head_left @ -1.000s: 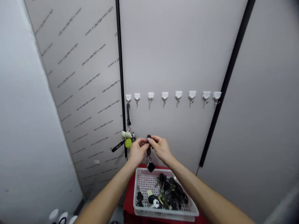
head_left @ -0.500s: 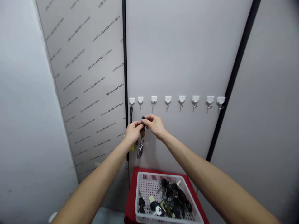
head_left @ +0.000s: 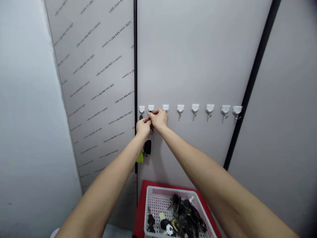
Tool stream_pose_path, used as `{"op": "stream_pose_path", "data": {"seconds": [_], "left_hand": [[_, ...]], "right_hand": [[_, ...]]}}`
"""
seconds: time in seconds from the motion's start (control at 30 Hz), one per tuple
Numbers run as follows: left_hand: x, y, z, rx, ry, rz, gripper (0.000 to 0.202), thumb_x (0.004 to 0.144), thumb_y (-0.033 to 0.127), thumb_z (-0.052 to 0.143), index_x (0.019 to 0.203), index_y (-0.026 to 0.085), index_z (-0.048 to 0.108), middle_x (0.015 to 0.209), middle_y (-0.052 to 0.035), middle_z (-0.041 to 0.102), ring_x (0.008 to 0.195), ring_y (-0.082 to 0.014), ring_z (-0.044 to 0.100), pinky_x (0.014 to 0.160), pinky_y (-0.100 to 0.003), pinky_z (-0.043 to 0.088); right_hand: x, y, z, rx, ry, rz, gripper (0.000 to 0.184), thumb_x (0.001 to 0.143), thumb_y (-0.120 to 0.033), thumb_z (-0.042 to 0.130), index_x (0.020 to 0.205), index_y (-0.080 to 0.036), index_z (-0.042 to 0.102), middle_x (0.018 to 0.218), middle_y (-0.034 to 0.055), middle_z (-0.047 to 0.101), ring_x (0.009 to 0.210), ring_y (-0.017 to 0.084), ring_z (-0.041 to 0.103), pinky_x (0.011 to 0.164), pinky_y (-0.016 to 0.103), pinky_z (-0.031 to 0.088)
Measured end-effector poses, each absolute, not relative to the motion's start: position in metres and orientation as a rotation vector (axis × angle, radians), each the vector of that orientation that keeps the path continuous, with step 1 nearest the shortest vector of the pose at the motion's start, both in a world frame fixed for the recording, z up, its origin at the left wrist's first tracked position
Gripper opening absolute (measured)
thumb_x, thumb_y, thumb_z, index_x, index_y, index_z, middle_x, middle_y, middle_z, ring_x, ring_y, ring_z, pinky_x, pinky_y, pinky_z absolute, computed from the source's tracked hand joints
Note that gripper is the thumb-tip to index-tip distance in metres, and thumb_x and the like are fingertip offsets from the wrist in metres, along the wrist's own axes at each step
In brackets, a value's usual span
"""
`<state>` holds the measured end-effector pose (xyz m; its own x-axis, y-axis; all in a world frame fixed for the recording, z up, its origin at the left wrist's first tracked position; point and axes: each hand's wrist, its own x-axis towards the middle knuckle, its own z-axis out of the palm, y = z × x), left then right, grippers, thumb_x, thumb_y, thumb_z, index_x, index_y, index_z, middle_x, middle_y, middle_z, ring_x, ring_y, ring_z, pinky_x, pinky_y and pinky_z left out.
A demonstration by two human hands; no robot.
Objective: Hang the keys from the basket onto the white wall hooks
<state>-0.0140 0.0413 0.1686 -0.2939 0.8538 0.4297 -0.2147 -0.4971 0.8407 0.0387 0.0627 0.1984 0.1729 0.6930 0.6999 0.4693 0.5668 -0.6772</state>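
Both hands are raised to a row of white wall hooks (head_left: 195, 108). My left hand (head_left: 143, 126) and my right hand (head_left: 158, 118) pinch the top of a key set together, right under the second hook (head_left: 151, 108) from the left. A black key fob (head_left: 148, 146) dangles from that set below my left hand. The first hook (head_left: 141, 109) carries another key set on a dark strap, with a yellow-green tag (head_left: 140, 158) showing beside my left forearm. Whether the held loop touches the second hook is hidden by my fingers.
Several hooks to the right, out to the last one (head_left: 237, 110), hang bare. Below stands a white plastic basket (head_left: 155, 193) with several dark keys and fobs (head_left: 182, 213), on a red surface (head_left: 140, 211). Black vertical strips (head_left: 135, 66) divide the grey wall panels.
Both hands rose from just above the basket up to the second hook, carrying the key set with the black fob. The view tilted upward with them.
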Motion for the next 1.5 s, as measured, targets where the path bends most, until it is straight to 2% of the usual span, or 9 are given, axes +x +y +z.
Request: {"op": "stream_pose_path", "data": {"seconds": [0.27, 0.63, 0.73, 0.83, 0.97, 1.1, 1.27, 1.37, 1.5], "left_hand": [[-0.023, 0.047, 0.165, 1.125, 1.031, 1.929, 0.011, 0.053, 0.012, 0.051, 0.063, 0.01, 0.054, 0.039, 0.0054, 0.044, 0.033, -0.0028, 0.036, 0.037, -0.015, 0.029], [-0.027, 0.056, 0.162, 1.288, 1.225, 1.774, 0.01, 0.057, 0.015, 0.049, 0.064, 0.01, 0.055, 0.037, 0.0044, 0.043, 0.034, -0.0049, 0.038, 0.041, -0.018, 0.034], [-0.026, 0.059, 0.155, 1.377, 1.382, 1.783, 0.01, 0.057, 0.015, 0.05, 0.063, 0.011, 0.056, 0.047, 0.0, 0.052, 0.042, -0.0075, 0.044, 0.048, -0.02, 0.036], [-0.023, 0.049, 0.146, 1.559, 1.516, 1.811, 0.017, 0.059, 0.015, 0.048, 0.074, 0.011, 0.055, 0.066, -0.0048, 0.058, 0.059, -0.0106, 0.051, 0.058, -0.022, 0.039], [-0.02, 0.02, 0.116, 1.725, 1.523, 1.831, 0.03, 0.06, 0.014, 0.047, 0.09, 0.012, 0.048, 0.088, -0.0074, 0.054, 0.074, -0.0109, 0.05, 0.069, -0.023, 0.039], [-0.016, -0.004, 0.052, 1.841, 1.492, 1.416, 0.028, 0.064, 0.015, 0.042, 0.091, 0.011, 0.046, 0.089, -0.0075, 0.053, 0.074, -0.0093, 0.05, 0.069, -0.022, 0.039], [-0.001, -0.028, -0.037, 1.886, 1.468, 0.883, 0.023, 0.059, 0.013, 0.048, 0.081, 0.011, 0.052, 0.077, -0.0056, 0.057, 0.068, -0.0109, 0.051, 0.065, -0.022, 0.04], [0.011, -0.04, -0.064, 2.111, 1.472, 0.521, 0.029, 0.056, 0.019, 0.051, 0.085, 0.015, 0.052, 0.085, -0.0051, 0.056, 0.076, -0.0146, 0.049, 0.068, -0.025, 0.038], [0.021, -0.046, -0.072, 2.318, 1.391, 0.243, 0.031, 0.055, 0.027, 0.051, 0.085, 0.02, 0.053, 0.084, -0.0028, 0.056, 0.08, -0.0163, 0.048, 0.068, -0.024, 0.036]], "right_hand": [[0.035, 0.065, 0.194, -1.112, -1.523, 0.09, 0.023, 0.055, -0.035, 0.051, 0.061, -0.014, 0.055, 0.059, 0.0025, 0.056, 0.058, 0.011, 0.051, 0.058, 0.023, 0.037], [0.037, 0.061, 0.192, -1.296, -1.565, 0.067, 0.023, 0.058, -0.036, 0.05, 0.072, -0.018, 0.053, 0.07, 0.0034, 0.057, 0.07, 0.015, 0.051, 0.062, 0.027, 0.037], [0.039, 0.058, 0.186, -1.312, -1.577, 0.028, 0.026, 0.058, -0.034, 0.05, 0.079, -0.018, 0.05, 0.072, 0.0031, 0.056, 0.07, 0.015, 0.05, 0.062, 0.028, 0.037], [0.048, 0.055, 0.173, -1.262, -1.612, 0.088, 0.026, 0.061, -0.034, 0.046, 0.08, -0.017, 0.048, 0.068, 0.0018, 0.055, 0.065, 0.013, 0.05, 0.059, 0.026, 0.037], [0.08, 0.046, 0.133, -1.207, -1.743, 0.208, 0.028, 0.066, -0.032, 0.038, 0.086, -0.015, 0.045, 0.069, 0.0022, 0.054, 0.059, 0.01, 0.049, 0.057, 0.023, 0.036], [0.131, 0.027, 0.058, -1.308, -1.98, 0.409, 0.025, 0.066, -0.028, 0.038, 0.083, -0.012, 0.048, 0.072, 0.0043, 0.054, 0.058, 0.009, 0.048, 0.057, 0.022, 0.036], [0.179, -0.01, -0.037, -1.401, -2.231, 0.777, 0.016, 0.056, -0.022, 0.05, 0.068, -0.013, 0.055, 0.057, 0.0003, 0.054, 0.051, 0.009, 0.047, 0.049, 0.019, 0.036], [0.189, -0.026, -0.062, -1.404, -2.401, 0.772, 0.022, 0.054, -0.023, 0.053, 0.074, -0.015, 0.055, 0.065, 0.0012, 0.054, 0.058, 0.01, 0.047, 0.053, 0.019, 0.036], [0.184, -0.035, -0.059, -1.374, -2.628, 0.505, 0.028, 0.051, -0.028, 0.055, 0.077, -0.019, 0.056, 0.077, 0.0034, 0.051, 0.071, 0.014, 0.046, 0.061, 0.022, 0.035]]}}
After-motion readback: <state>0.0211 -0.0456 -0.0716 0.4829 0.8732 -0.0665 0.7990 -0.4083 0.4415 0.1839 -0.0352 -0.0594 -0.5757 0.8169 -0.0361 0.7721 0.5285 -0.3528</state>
